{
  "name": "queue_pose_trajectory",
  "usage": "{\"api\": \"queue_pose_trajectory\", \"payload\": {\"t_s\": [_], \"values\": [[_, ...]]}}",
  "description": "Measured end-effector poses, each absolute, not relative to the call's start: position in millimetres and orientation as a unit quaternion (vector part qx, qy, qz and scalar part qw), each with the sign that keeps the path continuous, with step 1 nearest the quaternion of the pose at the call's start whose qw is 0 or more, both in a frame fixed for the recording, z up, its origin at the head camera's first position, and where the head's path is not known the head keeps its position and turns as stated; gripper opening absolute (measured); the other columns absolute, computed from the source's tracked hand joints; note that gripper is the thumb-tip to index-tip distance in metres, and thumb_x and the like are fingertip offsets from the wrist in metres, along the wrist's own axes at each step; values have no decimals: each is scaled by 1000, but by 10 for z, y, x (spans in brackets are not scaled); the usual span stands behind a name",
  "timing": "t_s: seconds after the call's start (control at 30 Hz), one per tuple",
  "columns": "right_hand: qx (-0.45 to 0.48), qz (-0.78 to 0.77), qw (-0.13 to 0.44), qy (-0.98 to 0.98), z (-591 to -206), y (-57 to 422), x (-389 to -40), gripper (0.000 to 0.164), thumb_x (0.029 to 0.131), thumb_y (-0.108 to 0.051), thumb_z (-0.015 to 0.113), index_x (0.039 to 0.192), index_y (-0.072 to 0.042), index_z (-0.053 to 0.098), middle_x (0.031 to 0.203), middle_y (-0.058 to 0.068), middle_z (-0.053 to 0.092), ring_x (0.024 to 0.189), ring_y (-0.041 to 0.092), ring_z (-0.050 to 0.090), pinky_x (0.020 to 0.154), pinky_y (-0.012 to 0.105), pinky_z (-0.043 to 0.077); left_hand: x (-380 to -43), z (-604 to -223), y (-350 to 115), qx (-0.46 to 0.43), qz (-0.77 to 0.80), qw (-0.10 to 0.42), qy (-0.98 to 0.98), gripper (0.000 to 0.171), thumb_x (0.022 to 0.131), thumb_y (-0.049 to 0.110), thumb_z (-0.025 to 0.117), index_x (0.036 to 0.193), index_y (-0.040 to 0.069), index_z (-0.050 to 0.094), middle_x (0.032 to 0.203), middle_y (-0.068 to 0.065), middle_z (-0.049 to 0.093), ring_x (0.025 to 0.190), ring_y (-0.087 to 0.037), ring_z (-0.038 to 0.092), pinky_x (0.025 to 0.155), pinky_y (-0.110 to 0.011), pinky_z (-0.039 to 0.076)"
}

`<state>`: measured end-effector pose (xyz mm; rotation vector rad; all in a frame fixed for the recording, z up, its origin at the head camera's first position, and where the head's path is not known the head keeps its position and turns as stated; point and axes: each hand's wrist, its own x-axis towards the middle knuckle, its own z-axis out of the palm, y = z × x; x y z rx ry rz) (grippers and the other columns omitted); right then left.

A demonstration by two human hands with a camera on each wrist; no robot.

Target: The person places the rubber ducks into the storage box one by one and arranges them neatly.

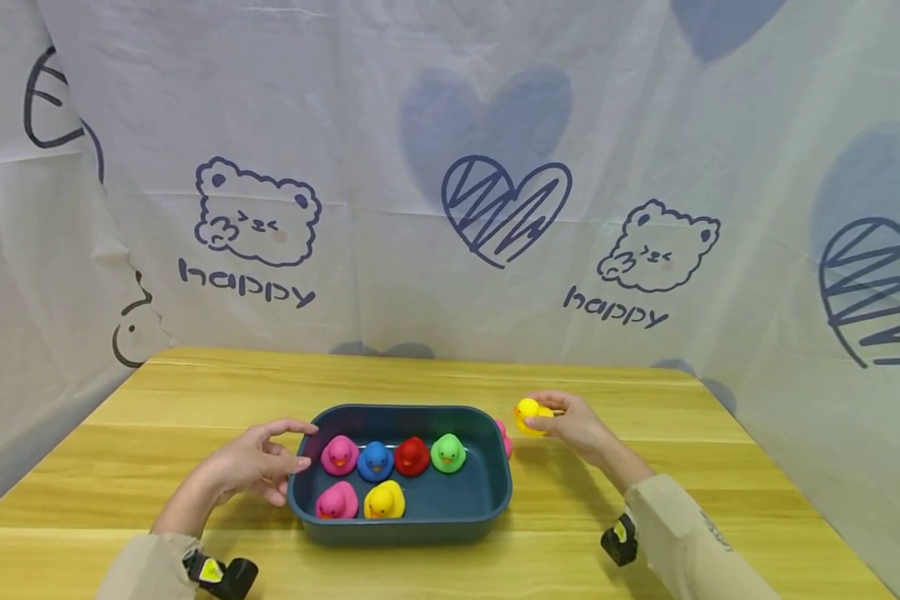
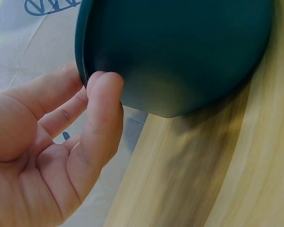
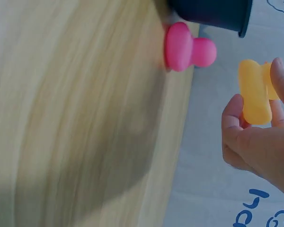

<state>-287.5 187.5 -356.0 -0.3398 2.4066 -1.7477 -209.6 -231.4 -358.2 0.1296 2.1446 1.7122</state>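
My left hand (image 1: 251,467) holds the left end of a dark teal tray (image 1: 405,532), its fingertips (image 2: 105,85) right at the rim. Inside lie several rubber ducks: a pink duck (image 1: 340,456), a blue duck (image 1: 375,462), a red duck (image 1: 412,457) and a green duck (image 1: 447,453) in the back row. A second pink duck (image 1: 337,501) and a yellow duck (image 1: 385,500) are in front. Beyond the tray's right end, my right hand (image 1: 577,425) pinches another yellow duck (image 3: 254,92) above the table.
Another pink duck (image 3: 180,47) sits on the table close outside the tray's right wall, partly hidden in the head view. The wooden table (image 1: 720,500) ends at a printed cloth (image 1: 390,167) hung behind it.
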Motion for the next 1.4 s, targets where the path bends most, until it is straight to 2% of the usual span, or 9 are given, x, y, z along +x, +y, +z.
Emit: {"api": "queue_pose_trajectory", "payload": {"t_s": [0.2,0.33,0.43,1.03,1.23,1.4], "values": [[-101,-615,71,779,-3517,1808,-2854,36,79,6,62,112,15,51,107,22,57,82,18,56,80,33,49,-2095,-3589,-2318,51,614,197,763,57,85,13,61,133,0,32,73,-12,53,49,-13,53,51,-27,52],[-93,-626,62,772,-3487,1750,-2838,39,80,6,61,115,16,49,108,22,56,84,17,55,78,25,48,-2094,-3589,-2319,51,614,196,763,57,85,13,61,132,0,32,73,-12,53,49,-13,53,51,-27,52],[-89,-634,57,766,-3460,1705,-2819,40,80,7,61,116,17,47,108,22,55,83,16,56,78,24,48,-2092,-3588,-2315,49,613,196,764,57,85,13,61,132,0,32,73,-12,52,48,-13,53,51,-28,52],[-88,-670,77,733,-3338,1349,-2717,39,78,14,58,116,13,48,111,23,51,84,20,57,85,33,47,-2090,-3590,-2320,48,614,197,763,57,85,13,61,133,0,32,74,-13,53,49,-13,53,52,-28,52],[-104,-686,95,714,-3317,1219,-2662,41,74,16,61,112,15,44,99,18,56,79,19,58,79,33,50,-2096,-3599,-2324,48,614,197,763,57,85,13,61,133,1,32,74,-13,54,50,-14,54,52,-28,52],[-102,-688,115,709,-3342,1121,-2623,32,75,14,62,104,11,49,92,13,59,75,21,59,70,33,53,-2094,-3597,-2324,49,614,197,763,57,85,14,61,132,1,32,74,-14,54,50,-14,54,52,-28,52]]}}
